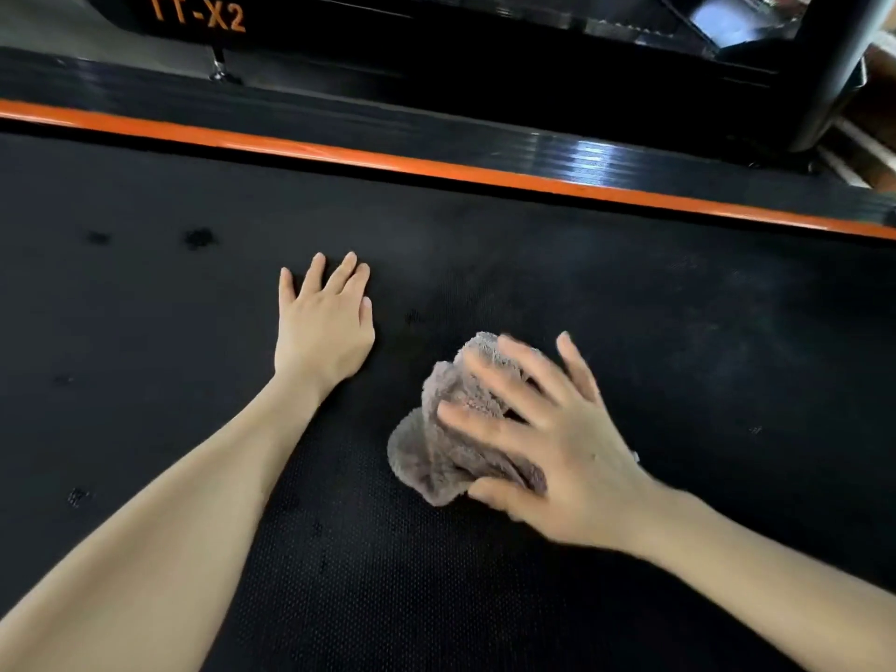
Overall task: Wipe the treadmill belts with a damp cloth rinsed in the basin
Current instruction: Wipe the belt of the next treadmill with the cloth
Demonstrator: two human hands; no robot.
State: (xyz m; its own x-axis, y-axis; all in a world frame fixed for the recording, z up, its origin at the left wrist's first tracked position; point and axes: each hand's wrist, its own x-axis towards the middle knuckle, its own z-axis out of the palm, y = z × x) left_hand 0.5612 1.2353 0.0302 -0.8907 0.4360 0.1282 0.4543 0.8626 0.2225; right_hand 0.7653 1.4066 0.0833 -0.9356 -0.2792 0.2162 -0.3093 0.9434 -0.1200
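A black textured treadmill belt [679, 332] fills most of the view. My left hand [322, 324] lies flat on it with fingers straight and spread. To its right, my right hand [548, 429] presses a bunched grey-brown fluffy cloth [436, 448] onto the belt, with fingers spread over the top and the thumb against the cloth's near edge. The right hand is motion-blurred. Several dark wet spots [199, 237] mark the belt at the left.
An orange stripe [436, 169] runs along the belt's far edge, beside a ribbed black side rail [582, 152]. Behind it stands another machine's black housing labelled TT-X2 [196, 14]. A black upright post [834, 70] rises at the far right.
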